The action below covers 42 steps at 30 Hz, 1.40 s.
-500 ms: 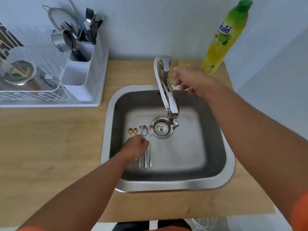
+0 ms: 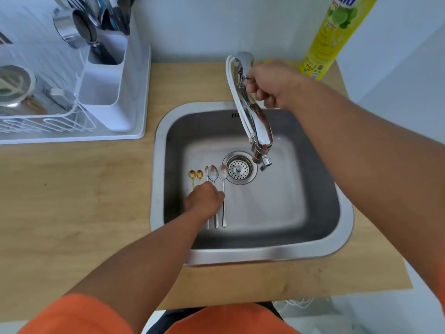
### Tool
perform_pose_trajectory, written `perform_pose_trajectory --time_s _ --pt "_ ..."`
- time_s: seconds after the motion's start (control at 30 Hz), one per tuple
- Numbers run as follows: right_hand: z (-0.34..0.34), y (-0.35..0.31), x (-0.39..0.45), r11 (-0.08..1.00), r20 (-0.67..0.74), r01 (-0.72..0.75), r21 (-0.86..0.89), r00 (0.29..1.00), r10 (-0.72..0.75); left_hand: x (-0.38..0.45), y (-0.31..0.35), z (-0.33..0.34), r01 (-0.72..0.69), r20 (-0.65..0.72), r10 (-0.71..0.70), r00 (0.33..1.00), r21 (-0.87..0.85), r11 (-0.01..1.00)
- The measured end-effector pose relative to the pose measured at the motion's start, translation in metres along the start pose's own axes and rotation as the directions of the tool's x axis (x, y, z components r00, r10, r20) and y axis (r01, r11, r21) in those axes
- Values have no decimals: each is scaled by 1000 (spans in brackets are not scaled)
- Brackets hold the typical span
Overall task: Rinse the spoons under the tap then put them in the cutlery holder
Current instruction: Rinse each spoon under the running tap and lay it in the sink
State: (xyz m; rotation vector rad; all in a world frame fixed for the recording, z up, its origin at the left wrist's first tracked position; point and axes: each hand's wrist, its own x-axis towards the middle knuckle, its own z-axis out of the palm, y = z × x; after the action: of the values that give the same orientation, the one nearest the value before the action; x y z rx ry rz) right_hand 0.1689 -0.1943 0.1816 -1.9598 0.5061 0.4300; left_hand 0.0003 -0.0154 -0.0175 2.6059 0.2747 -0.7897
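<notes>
Several spoons lie side by side on the floor of the steel sink, left of the drain: two small gold spoons and three silver spoons. My left hand is down on their handles with fingers curled over them; nothing is lifted. My right hand is closed around the lever of the chrome tap. No water is visible at the spout. The white cutlery holder, with forks and other utensils in it, stands at the rear left in the dish rack.
A white dish rack with a metal cup and bowls takes up the left counter. A yellow-green dish soap bottle stands behind the sink on the right. Wooden counter surrounds the sink. The drain strainer lies under the spout.
My right hand has moved in and closed on the tap lever. My left hand stays on the spoon handles. The head camera has dropped closer to the sink.
</notes>
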Motion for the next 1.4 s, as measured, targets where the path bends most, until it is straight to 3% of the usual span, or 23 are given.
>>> perform_pose_trajectory --time_s 0.23,0.5,0.73,1.0,1.2,1.4 --pt "-6 0 7 1000 53 0 27 999 -2 0 6 13 16 -72 -7 997 133 991" --pt "-14 -4 1 990 -14 65 127 998 -64 0 15 18 25 -98 -10 995 152 988" --pt "-12 110 -30 988 -182 -66 142 979 91 0 20 19 102 -53 -101 993 17 995" --pt "39 226 -59 935 44 -349 62 937 347 3 24 17 -3 -1 3 1000 215 977" --pt "79 233 -56 943 147 -331 -38 932 333 1 36 16 -6 11 3 1000 277 961" --pt "110 227 -47 929 248 -365 55 907 341 -11 46 24 -45 -29 56 998 297 954"
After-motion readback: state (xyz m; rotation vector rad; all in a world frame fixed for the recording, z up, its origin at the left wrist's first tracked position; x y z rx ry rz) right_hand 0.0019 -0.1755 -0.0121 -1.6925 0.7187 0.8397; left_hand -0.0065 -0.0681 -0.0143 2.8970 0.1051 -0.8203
